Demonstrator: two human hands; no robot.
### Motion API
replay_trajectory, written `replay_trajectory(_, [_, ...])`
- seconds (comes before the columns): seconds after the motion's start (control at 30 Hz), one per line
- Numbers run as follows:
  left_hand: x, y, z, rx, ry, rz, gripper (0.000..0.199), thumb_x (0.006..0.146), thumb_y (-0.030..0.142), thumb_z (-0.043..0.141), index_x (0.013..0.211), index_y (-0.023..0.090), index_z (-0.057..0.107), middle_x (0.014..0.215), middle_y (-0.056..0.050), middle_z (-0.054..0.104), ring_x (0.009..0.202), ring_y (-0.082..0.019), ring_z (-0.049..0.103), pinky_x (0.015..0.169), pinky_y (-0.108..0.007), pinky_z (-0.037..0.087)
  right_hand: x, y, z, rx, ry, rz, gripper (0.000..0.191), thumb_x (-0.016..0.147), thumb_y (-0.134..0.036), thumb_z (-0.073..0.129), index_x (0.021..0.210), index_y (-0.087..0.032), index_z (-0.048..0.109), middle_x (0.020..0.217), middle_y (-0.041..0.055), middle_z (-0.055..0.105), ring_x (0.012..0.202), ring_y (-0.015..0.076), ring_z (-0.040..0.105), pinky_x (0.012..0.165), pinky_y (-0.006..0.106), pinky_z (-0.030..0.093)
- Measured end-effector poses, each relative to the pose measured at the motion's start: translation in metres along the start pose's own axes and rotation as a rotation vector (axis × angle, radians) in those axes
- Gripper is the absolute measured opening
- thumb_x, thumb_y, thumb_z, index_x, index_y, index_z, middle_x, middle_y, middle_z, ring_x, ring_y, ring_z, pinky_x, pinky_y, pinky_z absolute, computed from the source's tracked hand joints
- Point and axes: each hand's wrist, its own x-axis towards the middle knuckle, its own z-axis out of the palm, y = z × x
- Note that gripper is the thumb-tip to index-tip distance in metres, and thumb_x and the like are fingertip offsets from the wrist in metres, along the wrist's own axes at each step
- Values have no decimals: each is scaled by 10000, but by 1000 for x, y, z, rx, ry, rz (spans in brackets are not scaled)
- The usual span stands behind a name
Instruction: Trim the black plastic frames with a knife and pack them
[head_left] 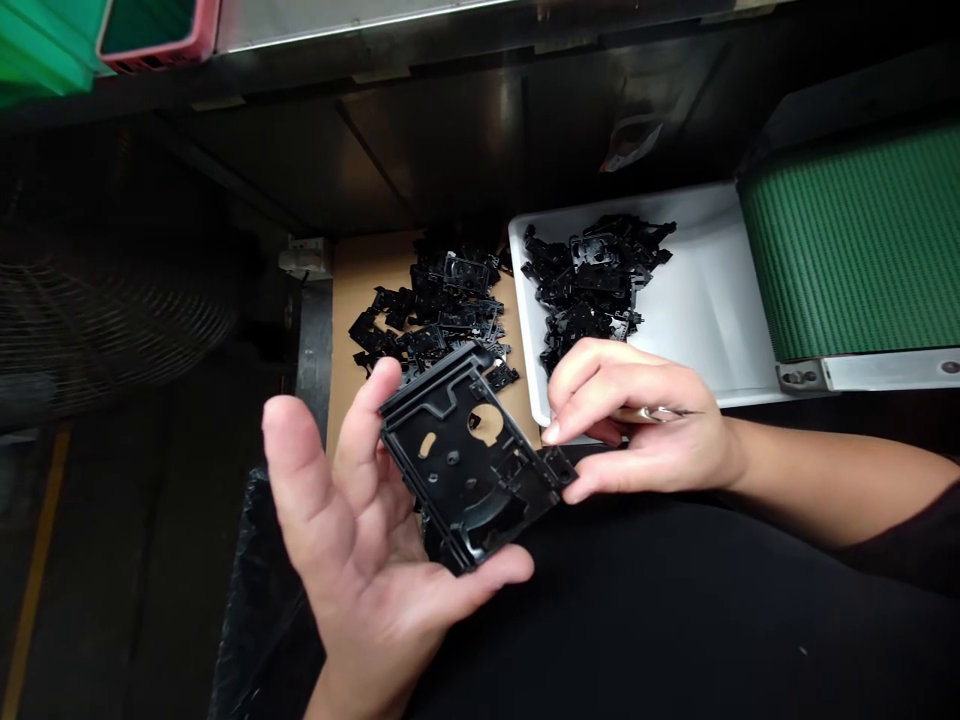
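Note:
A black plastic part [465, 465] with a round hole and a curved slot is held up, tilted, in front of me. My left hand [375, 550] supports it from the left and below, thumb along its lower edge and some fingers spread. My right hand [645, 420] grips a slim pointed tool [656, 413] against its palm, and its thumb and fingertips are at the part's right corner. Behind the part, a pile of black parts [442, 300] lies on brown cardboard [349, 270].
A white tray [712, 300] with more black parts [592, 270] stands to the right of the cardboard. Beyond it is a green ribbed belt [862, 240]. A fan guard [105, 310] is at the left. A metal ledge [450, 50] crosses the top, with a pink bin [206, 35].

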Motion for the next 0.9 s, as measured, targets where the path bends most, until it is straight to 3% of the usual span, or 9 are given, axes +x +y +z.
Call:
replay_trajectory(0.27, [-16, 8, -2, 22, 107, -96, 1275, 632, 315, 1038, 1656, 558, 318, 1757, 47, 387, 1582, -333, 460, 1190, -479, 579, -1, 5, 13, 90, 16, -18, 288, 815, -180, 951, 1040, -90, 797, 979, 31, 650, 627, 40, 444, 481, 178, 419])
replay_trajectory(0.5, [-30, 6, -11, 32, 145, -95, 1321, 598, 275, 1054, 1651, 568, 313, 1757, 54, 387, 1497, -309, 567, 1116, -445, 642, 1, 3, 25, 56, -25, -19, 234, 871, -229, 912, 1042, -135, 783, 976, 19, 663, 672, 62, 489, 507, 184, 425])
replay_trajectory(0.7, [-46, -1, -34, 60, 196, -82, 1239, 605, 365, 1050, 1626, 560, 375, 1735, 39, 424, 1571, -367, 462, 1176, -606, 568, 7, 2, 47, 76, -93, 34, 244, 865, -225, 911, 1063, -161, 783, 980, 21, 660, 644, 68, 466, 487, 196, 439])
replay_trajectory(0.9, [-65, -11, -70, 99, 218, 4, 1429, 414, 332, 1102, 1637, 526, 390, 1714, 28, 471, 1482, -390, 569, 1073, -518, 660, 15, 4, 86, 69, -125, 23, 235, 877, -225, 906, 1065, -138, 794, 973, 36, 668, 636, 60, 450, 504, 195, 427])
